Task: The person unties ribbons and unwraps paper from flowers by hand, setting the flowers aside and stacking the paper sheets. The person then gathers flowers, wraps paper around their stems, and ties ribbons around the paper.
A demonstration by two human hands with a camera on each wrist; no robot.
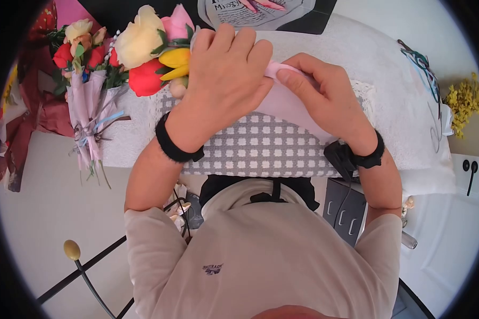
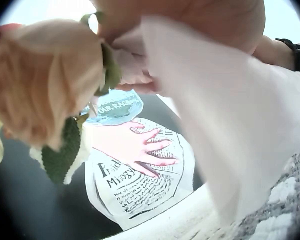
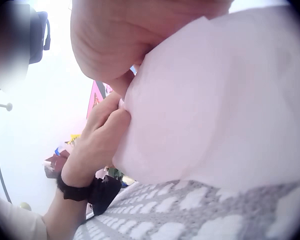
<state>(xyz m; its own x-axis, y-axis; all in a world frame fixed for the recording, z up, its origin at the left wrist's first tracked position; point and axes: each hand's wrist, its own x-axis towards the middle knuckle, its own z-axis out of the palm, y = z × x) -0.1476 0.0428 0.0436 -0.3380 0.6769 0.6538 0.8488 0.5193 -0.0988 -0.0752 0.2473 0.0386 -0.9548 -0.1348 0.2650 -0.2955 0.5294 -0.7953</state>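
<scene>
My left hand (image 1: 226, 80) is curled round the stem end of a flower bunch, whose cream rose (image 1: 139, 40), red bloom (image 1: 145, 78) and yellow bloom (image 1: 175, 64) stick out to its left. Pale pink wrapping paper (image 1: 290, 103) runs from that hand to the right, and my right hand (image 1: 330, 95) pinches its upper edge between thumb and fingers. In the left wrist view a peach rose (image 2: 50, 75) hangs beside the paper (image 2: 215, 110). The right wrist view has the paper (image 3: 190, 105) spread below the right hand (image 3: 135, 35); the stems are hidden.
Wrapped bouquets (image 1: 88, 101) lie at the left of the white cloth. A grey checked mat (image 1: 261, 146) is under the hands, with a black printed sheet (image 1: 322, 16) behind. Glasses (image 1: 423, 66) and yellow flowers (image 1: 465, 98) are at the right.
</scene>
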